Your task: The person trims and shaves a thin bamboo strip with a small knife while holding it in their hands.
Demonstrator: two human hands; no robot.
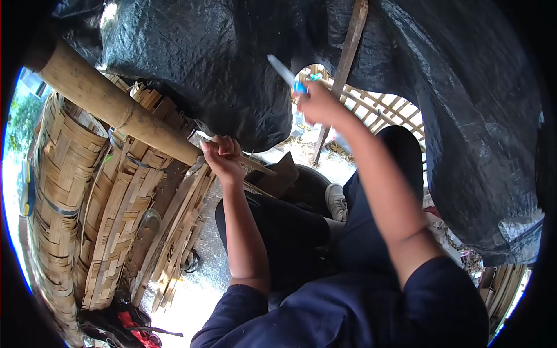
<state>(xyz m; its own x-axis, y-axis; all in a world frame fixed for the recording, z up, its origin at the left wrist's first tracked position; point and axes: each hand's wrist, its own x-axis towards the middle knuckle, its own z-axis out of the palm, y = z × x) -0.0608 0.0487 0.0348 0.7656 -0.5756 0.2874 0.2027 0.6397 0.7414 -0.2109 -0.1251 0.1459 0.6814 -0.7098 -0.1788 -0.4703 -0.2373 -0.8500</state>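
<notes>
My left hand [223, 155] is closed around a thin bamboo stick [260, 166], which sticks out to the right below the fist. Right beside this fist is the end of a thick bamboo pole [125, 113] slanting down from the upper left; whether they touch, I cannot tell. Raised to the right, my right hand [319, 104] is closed on a knife [282, 71]. Its pale blade points up and left, with blue showing at the grip. Motion smears the hand and blade slightly, and most of the handle is hidden in the fingers.
Woven bamboo panels [61, 191] and a stack of split bamboo strips [174, 232] stand at left. Black plastic sheeting [191, 52] hangs in front and at right. A wooden post [342, 64] stands near my right hand. A dark basin [316, 191] sits by my shoe [335, 202].
</notes>
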